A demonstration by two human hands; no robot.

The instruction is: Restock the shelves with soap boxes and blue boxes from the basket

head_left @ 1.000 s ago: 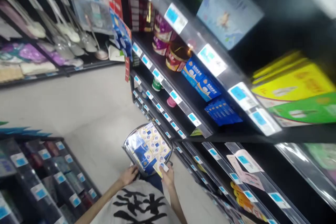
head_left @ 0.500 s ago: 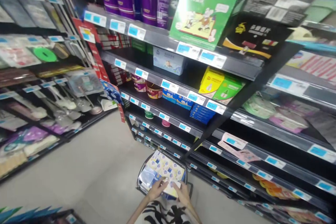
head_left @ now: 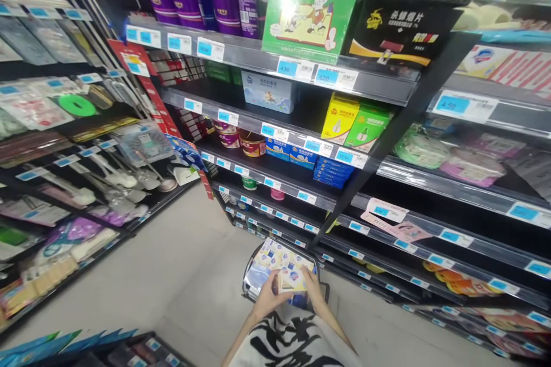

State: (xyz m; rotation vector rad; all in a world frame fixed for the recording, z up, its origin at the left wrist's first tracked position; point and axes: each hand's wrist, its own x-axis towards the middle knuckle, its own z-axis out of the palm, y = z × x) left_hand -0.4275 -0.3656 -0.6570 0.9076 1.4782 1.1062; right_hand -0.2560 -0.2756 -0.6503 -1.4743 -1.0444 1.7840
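Observation:
A small white and yellow box is held between my two hands, above a dark basket. My left hand grips its left side, with the thumb along the near edge. On the right side, the fingers of my right hand press against the box. Under and beyond it, several similar patterned packs fill the basket, with a blue and clear pack at the left.
Tall shelves with boxes and cans stand ahead and to the right. Another shelf unit with kitchen tools runs along the left. Grey floor lies between them. A dark display bin is at the lower left.
The view has shifted, and the basket and my hands appear slightly farther right. The held box has turned and been raised, so its printed face now shows more clearly between my hands.

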